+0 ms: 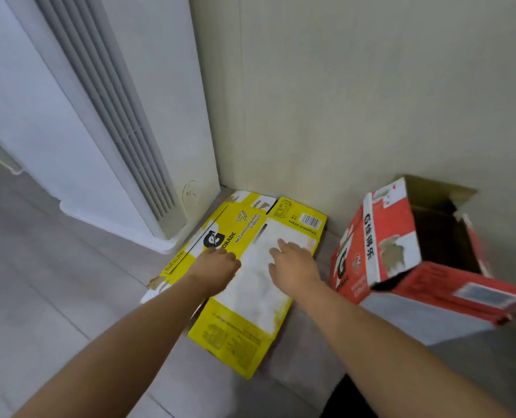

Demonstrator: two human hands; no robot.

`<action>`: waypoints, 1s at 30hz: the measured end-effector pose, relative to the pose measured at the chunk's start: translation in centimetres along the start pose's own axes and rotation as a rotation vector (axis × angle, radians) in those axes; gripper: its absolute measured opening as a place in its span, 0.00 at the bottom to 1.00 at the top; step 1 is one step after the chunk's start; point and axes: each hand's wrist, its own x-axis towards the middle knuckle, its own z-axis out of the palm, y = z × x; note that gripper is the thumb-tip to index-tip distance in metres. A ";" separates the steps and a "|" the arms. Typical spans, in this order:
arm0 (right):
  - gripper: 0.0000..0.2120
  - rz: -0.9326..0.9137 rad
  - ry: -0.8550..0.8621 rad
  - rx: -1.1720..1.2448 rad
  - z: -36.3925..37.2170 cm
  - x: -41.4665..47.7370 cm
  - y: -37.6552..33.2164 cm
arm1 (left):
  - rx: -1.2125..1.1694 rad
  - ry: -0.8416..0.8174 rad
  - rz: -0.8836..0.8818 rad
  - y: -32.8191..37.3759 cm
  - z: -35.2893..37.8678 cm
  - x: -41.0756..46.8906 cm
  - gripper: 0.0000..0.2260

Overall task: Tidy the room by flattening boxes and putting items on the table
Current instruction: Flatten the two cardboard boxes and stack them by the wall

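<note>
A yellow Gatorade box (pixel 244 324) lies flattened on the floor against the wall. My left hand (pixel 217 263) rests on its left panel near the black logo, fingers curled under. My right hand (pixel 293 260) lies flat on the box's white middle panel, fingers spread and palm down. To the right, a red and white Gatorade box (pixel 401 251) stands unflattened and tilted, its top flaps open and its dark inside showing.
A tall white floor-standing air conditioner (pixel 109 116) stands in the corner just left of the yellow box. A beige wall (pixel 356 95) runs behind both boxes. Grey tiled floor (pixel 39 282) stretches to the left and toward me.
</note>
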 end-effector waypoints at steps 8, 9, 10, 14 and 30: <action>0.15 0.067 0.425 0.009 -14.9 -4.3 10.9 | 0.043 0.262 0.013 7.3 -15.5 5.3 0.09; 0.16 0.060 0.459 0.000 -15.6 -5.7 11.9 | 0.036 0.275 0.018 8.5 -16.4 5.4 0.09; 0.18 0.062 0.489 -0.013 -16.1 -7.3 12.9 | 0.031 0.288 0.030 9.7 -17.1 5.4 0.09; 0.25 0.169 0.456 -0.012 -15.7 -13.7 15.8 | -0.031 0.295 0.073 14.6 -17.8 5.5 0.07; 0.07 0.251 0.164 -0.022 -14.7 -18.8 15.2 | -0.293 0.144 0.070 20.1 -14.7 4.5 0.24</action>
